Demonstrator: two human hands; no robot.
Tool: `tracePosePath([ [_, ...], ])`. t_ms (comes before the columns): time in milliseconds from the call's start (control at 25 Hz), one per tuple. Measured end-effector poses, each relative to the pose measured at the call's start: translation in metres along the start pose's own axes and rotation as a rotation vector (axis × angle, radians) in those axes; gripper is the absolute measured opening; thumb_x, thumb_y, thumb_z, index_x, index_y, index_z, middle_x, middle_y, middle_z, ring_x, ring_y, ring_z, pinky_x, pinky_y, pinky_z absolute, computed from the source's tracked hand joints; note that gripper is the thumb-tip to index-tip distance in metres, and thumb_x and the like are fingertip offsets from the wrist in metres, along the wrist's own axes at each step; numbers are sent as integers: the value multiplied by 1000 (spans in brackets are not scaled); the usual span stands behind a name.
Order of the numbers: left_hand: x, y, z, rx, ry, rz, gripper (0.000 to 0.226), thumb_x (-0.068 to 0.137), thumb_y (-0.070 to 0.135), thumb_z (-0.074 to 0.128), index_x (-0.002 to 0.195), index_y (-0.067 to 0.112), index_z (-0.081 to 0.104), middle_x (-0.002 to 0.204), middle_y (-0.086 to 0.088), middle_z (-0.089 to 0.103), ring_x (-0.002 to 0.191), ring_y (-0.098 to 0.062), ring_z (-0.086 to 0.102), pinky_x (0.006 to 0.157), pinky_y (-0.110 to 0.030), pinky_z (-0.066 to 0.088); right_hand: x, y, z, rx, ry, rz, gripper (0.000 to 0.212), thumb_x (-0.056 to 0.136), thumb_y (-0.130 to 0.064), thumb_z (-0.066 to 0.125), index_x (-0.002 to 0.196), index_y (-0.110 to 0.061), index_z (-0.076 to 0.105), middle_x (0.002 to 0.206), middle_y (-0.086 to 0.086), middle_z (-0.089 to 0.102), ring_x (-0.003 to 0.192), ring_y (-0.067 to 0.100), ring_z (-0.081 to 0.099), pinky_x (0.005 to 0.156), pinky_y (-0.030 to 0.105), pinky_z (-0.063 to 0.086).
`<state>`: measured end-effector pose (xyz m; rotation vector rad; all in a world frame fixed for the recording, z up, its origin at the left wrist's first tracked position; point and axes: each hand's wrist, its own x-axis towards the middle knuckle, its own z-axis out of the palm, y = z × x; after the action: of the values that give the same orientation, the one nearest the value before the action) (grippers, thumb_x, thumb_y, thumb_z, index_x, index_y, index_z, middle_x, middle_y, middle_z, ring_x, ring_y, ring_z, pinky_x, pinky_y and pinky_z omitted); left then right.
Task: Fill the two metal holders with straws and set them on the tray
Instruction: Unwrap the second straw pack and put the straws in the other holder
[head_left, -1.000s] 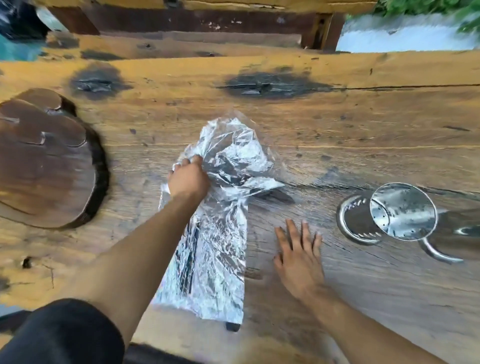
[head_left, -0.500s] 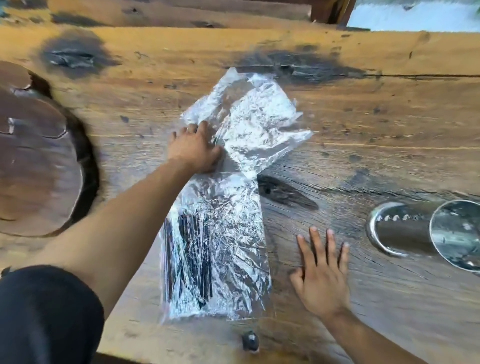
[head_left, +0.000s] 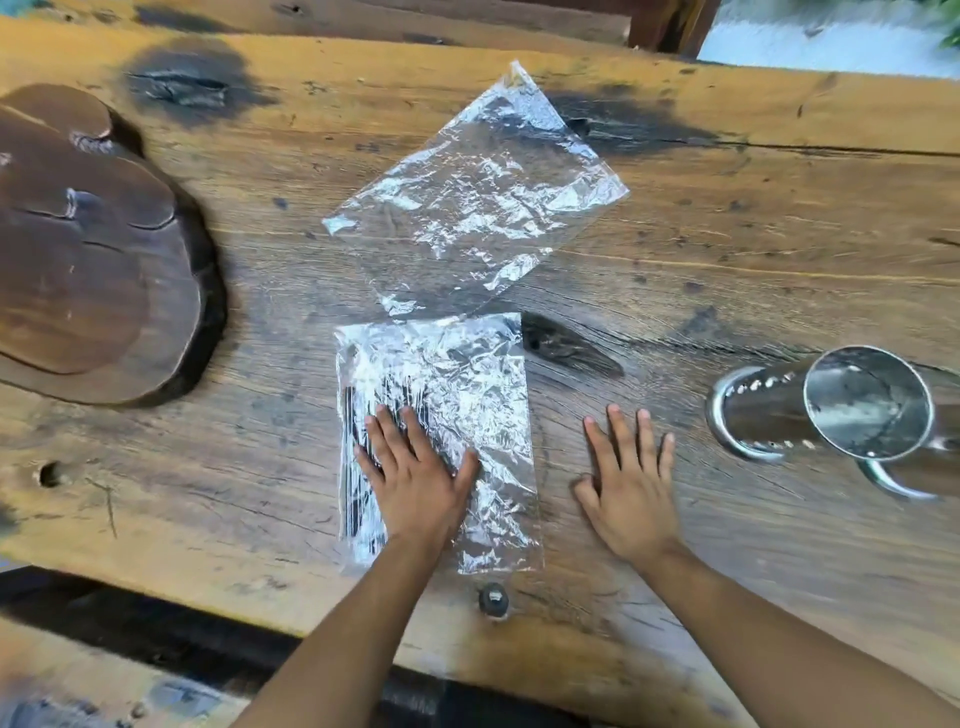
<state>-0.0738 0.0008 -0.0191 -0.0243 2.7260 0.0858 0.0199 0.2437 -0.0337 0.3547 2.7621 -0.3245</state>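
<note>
Left hand (head_left: 413, 480): fingers straight and spread, palm pressing flat on the near half of the plastic bag (head_left: 457, 332).
Right hand (head_left: 631, 491): flat on the bare wooden table (head_left: 727, 249), fingers extended, holding nothing.
Straws (head_left: 358, 457): dark, inside the bag, beside the left hand.
Metal holders (head_left: 826, 405): two, at the right, on the table.
Tray (head_left: 88, 249): dark wooden slab, far left, well apart from the holders.

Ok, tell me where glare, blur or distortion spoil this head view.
Head view: strong white glare on the crinkled plastic bag partly hides the dark straws beside the left hand; the metal holders at the right edge are motion-smeared and stretched by the wide-angle lens; the near table edge is blurred; the right hand is fairly sharp.
</note>
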Motion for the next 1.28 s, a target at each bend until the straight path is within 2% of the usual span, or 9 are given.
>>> tracePosePath([
  [160, -37, -1, 22, 98, -36, 35, 106, 91, 82, 19, 163, 10, -9, 169, -20, -18, 155, -33, -28, 124, -56, -17, -13, 16, -5, 10, -45, -6, 70, 100, -49, 36, 163, -31, 10, 171, 5, -1, 157, 30, -8, 125, 56, -2],
  [280, -62, -1, 29, 137, -51, 125, 107, 89, 81, 23, 163, 10, -6, 168, -20, -19, 155, -33, -28, 123, -55, -21, -43, 32, -1, 74, -36, 41, 67, 101, -44, 41, 162, -29, 17, 171, 6, 3, 157, 29, -4, 126, 54, 2],
  [400, -87, 2, 34, 187, -75, 272, 105, 89, 78, 30, 163, 9, 0, 170, -20, -11, 157, -36, -19, 125, -57, -14, -79, 48, 3, 110, -55, 82, 67, 100, -40, 46, 161, -28, 22, 171, 6, 5, 157, 29, -2, 127, 51, 3],
  [480, -102, 8, 36, 239, -121, 348, 105, 88, 79, 25, 163, 11, -3, 170, -18, -16, 156, -34, -23, 125, -57, -15, -105, 60, 3, 140, -69, 129, 66, 100, -37, 49, 160, -25, 26, 171, 6, 8, 157, 28, 1, 127, 48, 5],
  [640, -119, 38, 39, 300, -195, 457, 103, 88, 79, 18, 160, 15, -18, 166, -15, -31, 151, -32, -37, 124, -57, -19, -147, 83, -1, 259, -58, 272, 60, 99, -30, 51, 155, -16, 37, 168, 6, 19, 155, 28, 16, 125, 45, 20],
  [760, -129, 71, 43, 319, -212, 572, 99, 90, 73, 26, 161, 18, -14, 166, -11, -31, 150, -30, -38, 124, -56, -19, -169, 105, -6, 281, -14, 333, 59, 91, -25, 62, 146, -11, 49, 161, 12, 33, 146, 34, 33, 119, 46, 31],
  [960, -167, 132, 57, 357, -225, 787, 92, 92, 59, 42, 166, 19, 4, 172, -10, -15, 156, -29, -27, 125, -57, -16, -203, 164, -7, 383, 96, 438, 43, 85, -15, 65, 127, -6, 61, 136, 16, 52, 125, 34, 47, 108, 45, 43],
  [1120, -190, 171, 68, 346, -170, 926, 77, 83, 38, 58, 154, 13, 43, 170, -12, 24, 160, -31, 8, 127, -58, 0, -219, 217, -9, 465, 284, 649, 28, 88, -14, 66, 114, -4, 65, 113, 18, 57, 107, 36, 51, 95, 47, 47],
  [1280, -214, 206, 80, 353, -143, 1005, 69, 82, 35, 59, 146, 11, 52, 166, -10, 34, 159, -28, 17, 126, -54, -3, -221, 249, -12, 441, 199, 511, 34, 93, -34, 65, 119, -13, 62, 111, 9, 55, 104, 26, 52, 91, 44, 50],
])
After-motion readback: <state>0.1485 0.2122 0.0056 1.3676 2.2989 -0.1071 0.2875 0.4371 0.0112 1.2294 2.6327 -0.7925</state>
